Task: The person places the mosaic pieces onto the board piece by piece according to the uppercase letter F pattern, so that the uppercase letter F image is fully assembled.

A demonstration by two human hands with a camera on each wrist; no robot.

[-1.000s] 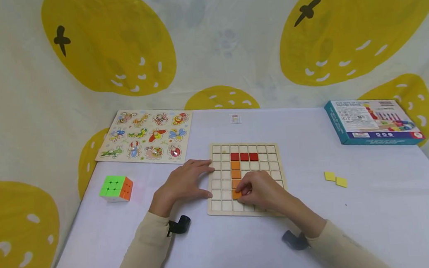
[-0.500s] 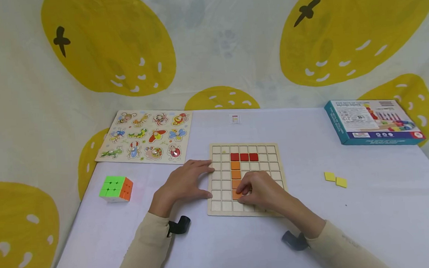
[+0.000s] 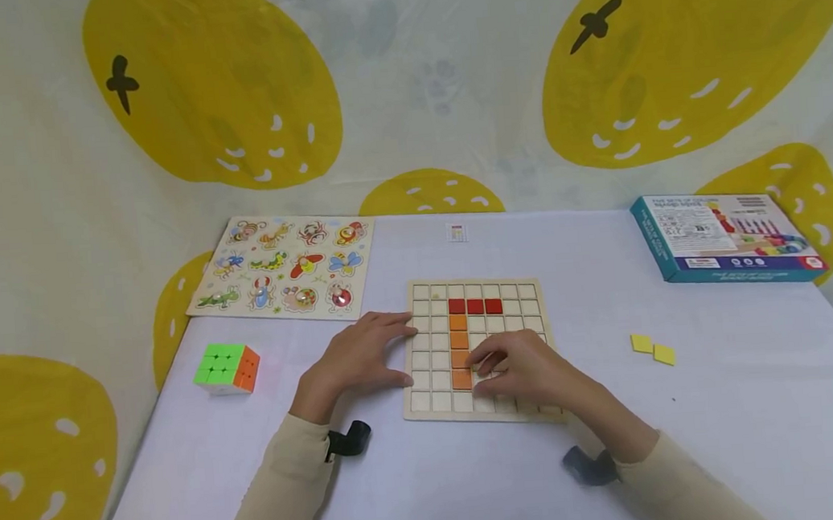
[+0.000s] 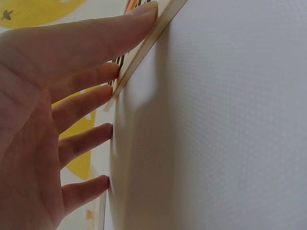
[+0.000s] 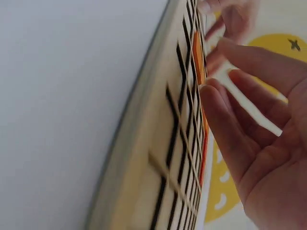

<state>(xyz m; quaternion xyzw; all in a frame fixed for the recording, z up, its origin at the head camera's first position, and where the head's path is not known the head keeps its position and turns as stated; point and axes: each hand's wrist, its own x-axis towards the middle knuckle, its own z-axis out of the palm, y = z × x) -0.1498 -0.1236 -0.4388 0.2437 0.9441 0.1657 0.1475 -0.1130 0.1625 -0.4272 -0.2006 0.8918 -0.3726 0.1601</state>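
A wooden grid board (image 3: 441,381) lies on the white cloth in the head view. Three red square tiles (image 3: 475,307) sit in a row near its far side, and a column of several orange tiles (image 3: 459,340) runs toward the near edge. My left hand (image 3: 356,359) rests spread at the board's left side; the left wrist view shows its thumb (image 4: 129,29) on the rim. Just right of the lowest orange tile (image 3: 462,379) is my right hand (image 3: 529,371). Its thumb and fingers are parted with nothing between them, as the right wrist view shows.
Two yellow tiles (image 3: 652,349) lie right of the board. A speed cube (image 3: 227,368) and an insect peg puzzle (image 3: 282,267) are on the left. At the back right is a teal-edged toy box (image 3: 727,238); a small printed card (image 3: 456,232) lies behind the board.
My right hand has drawn back slightly to the right off the lowest orange tile, and its fingers have parted. The left hand has stayed at the board's edge.
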